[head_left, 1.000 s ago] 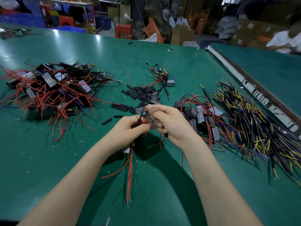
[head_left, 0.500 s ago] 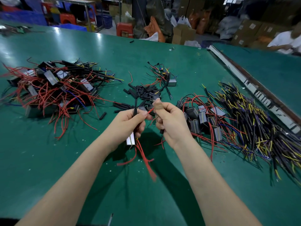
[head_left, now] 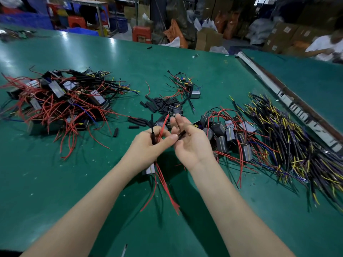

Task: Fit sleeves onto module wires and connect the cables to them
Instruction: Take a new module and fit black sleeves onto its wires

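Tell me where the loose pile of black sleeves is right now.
In the head view, the black sleeves lie on the green table just beyond both hands, between the red-wired heap and the modules.

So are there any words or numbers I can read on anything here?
None can be read.
Cardboard boxes: white labels, too blurred.
Grey modules: no print legible.
White strip along the table edge: dark marks, too small to read.
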{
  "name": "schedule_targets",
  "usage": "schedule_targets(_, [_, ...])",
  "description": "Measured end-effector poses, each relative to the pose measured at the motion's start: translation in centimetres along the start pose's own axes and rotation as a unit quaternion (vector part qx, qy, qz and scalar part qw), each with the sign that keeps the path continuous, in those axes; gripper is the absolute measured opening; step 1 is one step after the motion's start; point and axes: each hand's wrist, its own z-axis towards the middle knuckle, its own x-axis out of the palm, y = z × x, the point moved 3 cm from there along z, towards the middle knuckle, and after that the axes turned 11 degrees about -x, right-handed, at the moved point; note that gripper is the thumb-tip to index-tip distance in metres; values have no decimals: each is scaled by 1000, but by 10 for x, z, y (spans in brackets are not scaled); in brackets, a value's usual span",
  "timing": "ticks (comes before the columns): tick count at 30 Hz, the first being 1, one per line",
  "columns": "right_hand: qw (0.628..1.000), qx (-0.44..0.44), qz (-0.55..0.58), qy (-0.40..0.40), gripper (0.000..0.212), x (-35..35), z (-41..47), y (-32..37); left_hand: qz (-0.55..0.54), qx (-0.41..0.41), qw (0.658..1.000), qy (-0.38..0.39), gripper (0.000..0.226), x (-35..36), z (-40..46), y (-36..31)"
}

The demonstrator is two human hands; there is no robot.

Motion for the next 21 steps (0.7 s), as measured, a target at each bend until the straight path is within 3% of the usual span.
schedule_targets(5, [997,-70,11,5,42,-2,1,3,88,13,995,-54,14,-6,3,6])
schedule_targets(8, [993,-56,-89,46,15,-1,1,-4,78,10,995,-69,14,-9,4,6])
schedule_targets(11, [964,-87,-233,90,17,-2,1,-4,23,-9,996,-82,14,-13,7,6])
schedule_targets(14, [915,-157,-355,109,10,-6,1,3,2,-20,998,-60,17,-13,5,3])
schedule_targets(21, [889,-320,-322,60,15,-7,1,35,15,-11,999,40,39,-2,-5,-8])
